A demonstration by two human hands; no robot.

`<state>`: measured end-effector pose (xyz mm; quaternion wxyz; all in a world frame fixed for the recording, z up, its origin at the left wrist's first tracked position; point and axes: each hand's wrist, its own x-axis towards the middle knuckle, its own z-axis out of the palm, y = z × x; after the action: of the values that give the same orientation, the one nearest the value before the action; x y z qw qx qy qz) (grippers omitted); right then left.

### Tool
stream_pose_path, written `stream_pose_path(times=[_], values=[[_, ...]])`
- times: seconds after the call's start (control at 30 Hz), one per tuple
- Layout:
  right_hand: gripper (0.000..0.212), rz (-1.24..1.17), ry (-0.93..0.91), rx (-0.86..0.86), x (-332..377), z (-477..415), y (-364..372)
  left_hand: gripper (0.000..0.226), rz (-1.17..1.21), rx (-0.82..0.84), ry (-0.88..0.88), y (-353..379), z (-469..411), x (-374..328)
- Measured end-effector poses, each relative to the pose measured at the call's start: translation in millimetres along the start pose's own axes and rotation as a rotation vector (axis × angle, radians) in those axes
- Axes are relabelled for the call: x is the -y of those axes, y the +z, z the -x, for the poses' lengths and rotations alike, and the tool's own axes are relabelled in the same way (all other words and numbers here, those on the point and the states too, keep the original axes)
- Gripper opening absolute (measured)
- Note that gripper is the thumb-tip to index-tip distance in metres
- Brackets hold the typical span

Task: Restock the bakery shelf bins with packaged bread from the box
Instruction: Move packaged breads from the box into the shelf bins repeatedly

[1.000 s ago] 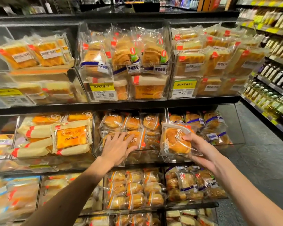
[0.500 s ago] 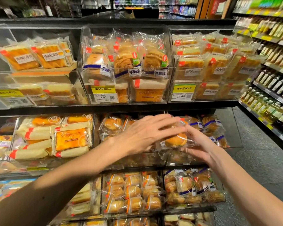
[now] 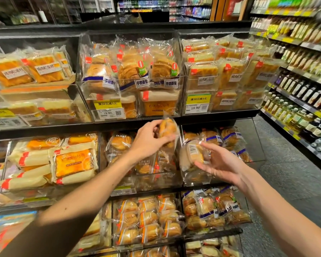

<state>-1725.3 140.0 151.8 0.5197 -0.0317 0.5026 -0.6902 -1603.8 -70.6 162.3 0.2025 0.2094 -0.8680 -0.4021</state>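
**Position.** We find the bread packet (image 3: pixel 168 129) raised level with the front edge of the upper shelf (image 3: pixel 119 125), above the divide between the centre bin (image 3: pixel 167 173) and the right bin (image 3: pixel 252 161). It is not yet in either bin.

**Left.** The left grip (image 3: pixel 150 140) pinches the packet's lower left side between thumb and curled fingertips. Most of the packet stands clear of the hand.

**Right.** A second packet (image 3: pixel 193 154), barcode side towards us, sits lower, before the left front corner of the right bin. The right grip (image 3: pixel 222 162) is wide, with fingers almost straight and spread. The thumb lies above this packet and the fingertips beneath, and we judge the hold light.

The supply box is not in view.

**Risks, in our judgement.**
- **Dropping.** The film wrap looks slick and both holds are at the fingertips only. Either packet may slip to the floor (image 3: pixel 285 182), the right one more likely.
- **Catching.** The gap between the bin rims and the shelf edge above is low. A packet fed in upright may catch on that edge and crease.
- **Crushing.** Both bins look well filled. Forcing stock in could crush buns or tip a front packet over the rim.
- **Misplacement.** The labels on the held packets are blurred, so we cannot confirm which bin suits them.
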Motion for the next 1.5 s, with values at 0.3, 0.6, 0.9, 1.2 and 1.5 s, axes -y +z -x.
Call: stream_pose_path(times=[0.3,0.6,0.9,1.2,1.5], values=[[0.044,-0.036,-0.026,0.014,-5.3,8.6,-16.0,0.07,-0.177,0.045,-0.071,65.5,-5.3,62.0],[0.04,0.0,-0.012,0.049,-8.7,7.3,-14.3,0.059,-0.877,0.314,0.198,75.0,-11.3,77.2],[0.044,-0.012,0.007,-0.002,-12.6,2.0,-17.9,0.053,-0.944,0.401,0.163,79.1,-10.7,71.7],[0.045,0.037,-0.004,-0.006,-12.9,-4.0,-9.2,0.025,-0.541,0.196,0.106,21.5,-11.5,93.6],[0.038,0.143,0.016,-0.085,-18.3,-12.4,5.2,0.029,-0.719,0.304,0.15,-0.5,18.0,104.8]])
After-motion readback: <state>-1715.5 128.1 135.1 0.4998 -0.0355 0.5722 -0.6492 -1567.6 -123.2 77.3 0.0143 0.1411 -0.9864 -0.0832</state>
